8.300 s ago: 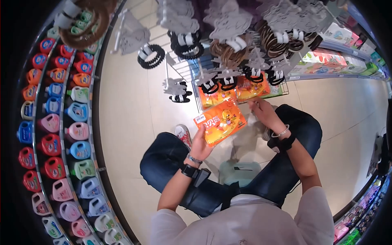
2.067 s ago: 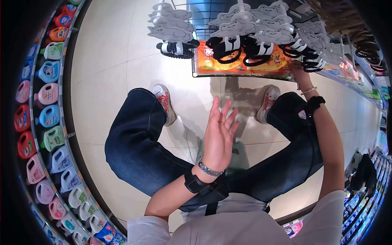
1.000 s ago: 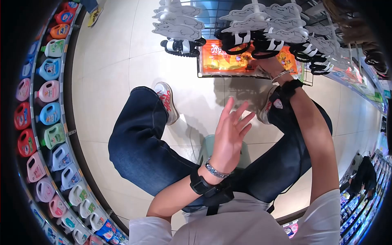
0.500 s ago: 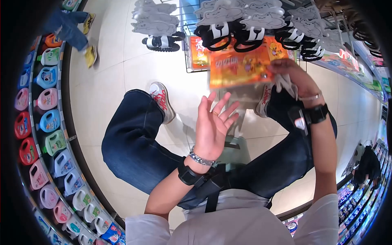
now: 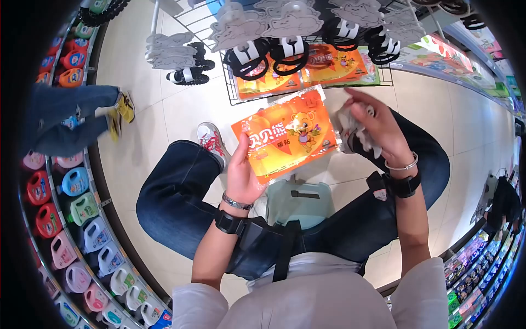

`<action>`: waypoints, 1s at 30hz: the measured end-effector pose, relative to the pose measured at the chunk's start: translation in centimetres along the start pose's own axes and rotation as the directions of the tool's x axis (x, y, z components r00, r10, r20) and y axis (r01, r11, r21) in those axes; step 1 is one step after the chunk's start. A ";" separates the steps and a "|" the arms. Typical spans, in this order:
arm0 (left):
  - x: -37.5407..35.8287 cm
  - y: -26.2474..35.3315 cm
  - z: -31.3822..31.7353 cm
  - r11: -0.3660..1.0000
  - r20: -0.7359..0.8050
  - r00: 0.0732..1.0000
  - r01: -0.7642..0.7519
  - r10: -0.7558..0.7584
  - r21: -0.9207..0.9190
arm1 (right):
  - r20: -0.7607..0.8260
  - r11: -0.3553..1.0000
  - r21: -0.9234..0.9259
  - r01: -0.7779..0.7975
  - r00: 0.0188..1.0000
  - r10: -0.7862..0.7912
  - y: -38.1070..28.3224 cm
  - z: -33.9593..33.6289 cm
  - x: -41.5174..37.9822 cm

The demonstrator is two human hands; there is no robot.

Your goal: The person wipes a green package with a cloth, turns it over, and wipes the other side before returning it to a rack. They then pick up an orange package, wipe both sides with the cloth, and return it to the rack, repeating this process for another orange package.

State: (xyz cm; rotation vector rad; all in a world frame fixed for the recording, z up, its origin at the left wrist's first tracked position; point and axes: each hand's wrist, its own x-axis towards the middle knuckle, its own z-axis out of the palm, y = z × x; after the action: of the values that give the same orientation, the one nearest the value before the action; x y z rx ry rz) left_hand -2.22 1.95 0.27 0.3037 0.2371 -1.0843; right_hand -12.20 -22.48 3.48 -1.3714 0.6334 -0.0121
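My left hand point(image 5: 245, 174) grips an orange heat-patch packet point(image 5: 282, 143) by its left end, thumb on the printed front and fingers behind. A cartoon bear and white lettering face up on it. Just right of the packet, my right hand point(image 5: 382, 123) is closed around a crumpled grey-white cloth point(image 5: 356, 129), fingers apart from the packet. More orange packets point(image 5: 337, 64) lie in the wire basket point(image 5: 312, 90) beyond my hands.
Black hair ties point(image 5: 290, 57) on grey cat-shaped cards hang above the basket. A pale green stool point(image 5: 301, 203) stands between my legs. Detergent bottles point(image 5: 82, 208) line the left shelf, where a person in jeans point(image 5: 71, 118) stands. Another person in dark clothes point(image 5: 501, 203) is far right.
The packet has passed from my right hand into my left, coming nearer and tilting. My left hand has closed on it; my right has moved back with the cloth. The person at left has shifted.
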 end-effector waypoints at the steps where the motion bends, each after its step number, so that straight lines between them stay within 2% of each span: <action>1: -0.1 -0.1 -0.2 1.000 0.001 1.000 0.001 -0.001 0.017 | -0.003 1.000 0.002 -0.002 1.000 0.002 0.1 0.2 -0.2; 3: 0.2 -0.6 -0.9 1.000 -0.026 1.000 0.012 -0.012 0.018 | -0.112 0.958 0.262 0.120 0.989 -0.093 -0.1 1.3 -0.1; 5: 0.3 -1.0 -1.2 0.999 -0.056 0.998 0.025 -0.023 0.021 | -0.136 0.955 0.260 0.140 0.985 -0.107 1.2 2.4 0.2; 7: 0.5 -1.4 -1.2 0.998 -0.097 0.995 0.014 -0.008 0.059 | -0.218 0.965 0.098 0.245 0.951 -0.219 2.5 4.4 0.3; 8: 0.4 -1.5 -1.0 0.997 -0.093 0.995 0.034 -0.027 0.071 | -0.184 0.970 -0.042 0.238 0.953 -0.242 3.3 4.6 0.3; 9: 0.5 -1.5 -0.8 0.997 -0.093 0.995 0.033 -0.027 0.071 | -0.183 0.970 -0.041 0.238 0.953 -0.241 3.1 5.0 0.3; 10: 0.6 -1.4 -0.6 0.997 -0.079 0.997 0.027 -0.021 0.072 | -0.117 0.959 0.224 0.173 0.982 -0.150 2.8 5.6 0.1; 11: 0.6 -1.4 -0.6 0.997 -0.068 0.998 0.022 -0.017 0.072 | -0.026 0.879 0.471 0.076 0.997 -0.072 2.5 6.0 -0.2; 16: 0.7 -1.2 -0.4 0.998 -0.091 0.996 0.011 -0.005 0.065 | -0.043 0.898 0.427 0.111 0.994 -0.102 2.0 5.5 0.2; 18: 0.7 -1.2 -0.4 0.998 -0.083 0.997 0.012 -0.007 0.059 | 0.015 0.883 0.469 0.007 1.000 -0.016 1.5 5.3 0.1; 19: 0.7 -1.3 -0.5 0.998 -0.089 0.996 0.004 0.001 0.060 | 0.016 0.883 0.469 0.007 1.000 -0.017 2.2 5.0 0.0; 20: 0.8 -1.4 -0.5 0.998 -0.095 0.995 -0.002 0.008 0.061 | 0.012 0.920 0.310 0.240 0.966 -0.257 3.3 4.5 -0.1; 22: 0.9 -1.5 -0.2 0.995 -0.111 0.993 -0.037 0.047 0.090 | 0.051 0.872 0.146 0.467 0.877 -0.478 3.2 4.4 -0.2; 27: 1.1 -1.3 -0.3 0.978 -0.171 0.974 -0.119 0.149 0.172 | -0.242 0.864 0.353 0.359 0.927 -0.287 -0.5 4.1 0.1; 28: 1.1 -1.3 -0.2 0.982 -0.159 0.978 -0.113 0.138 0.152 | -0.239 0.885 0.197 0.422 0.896 -0.374 -0.1 4.3 0.3; 29: 1.1 -1.4 -0.1 0.985 -0.147 0.981 -0.107 0.126 0.133 | -0.240 0.884 0.196 0.425 0.895 -0.376 0.2 4.5 0.4; 30: 1.1 -1.4 0.0 0.985 -0.144 0.982 -0.106 0.125 0.133 | -0.171 0.895 0.081 0.438 0.891 -0.421 0.3 4.9 0.2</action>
State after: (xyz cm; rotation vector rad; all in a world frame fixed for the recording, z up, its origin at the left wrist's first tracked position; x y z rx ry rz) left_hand -3.00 0.44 -0.30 0.5078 0.2849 -0.9630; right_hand -10.12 -18.06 3.39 -1.3796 0.4317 -0.5077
